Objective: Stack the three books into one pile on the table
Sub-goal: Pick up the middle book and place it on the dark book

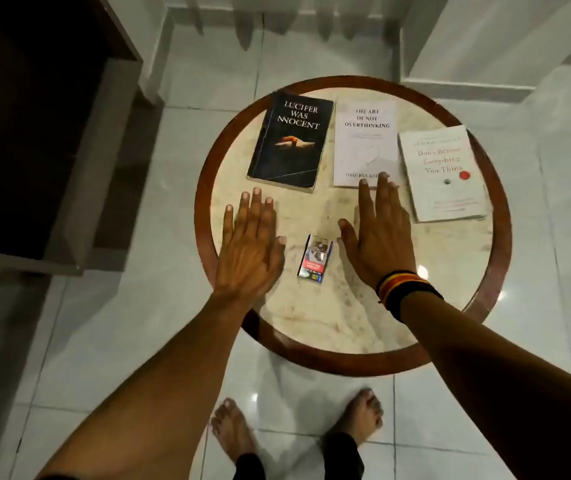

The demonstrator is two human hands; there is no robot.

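Observation:
Three books lie flat and apart in a row on the far half of the round table (pixel 353 355). A black book (pixel 291 142) is at the left, a white book (pixel 365 142) in the middle, and another white book with a red dot (pixel 443 174) at the right. My left hand (pixel 251 244) is spread flat, palm down, just in front of the black book, holding nothing. My right hand (pixel 379 233) is also flat and open, its fingertips over the near edge of the middle white book.
A small cigarette pack (pixel 314 259) lies on the table between my hands. The table has a dark wooden rim. A dark cabinet (pixel 35 133) stands at the left on the tiled floor. My bare feet (pixel 298 431) are just in front of the table.

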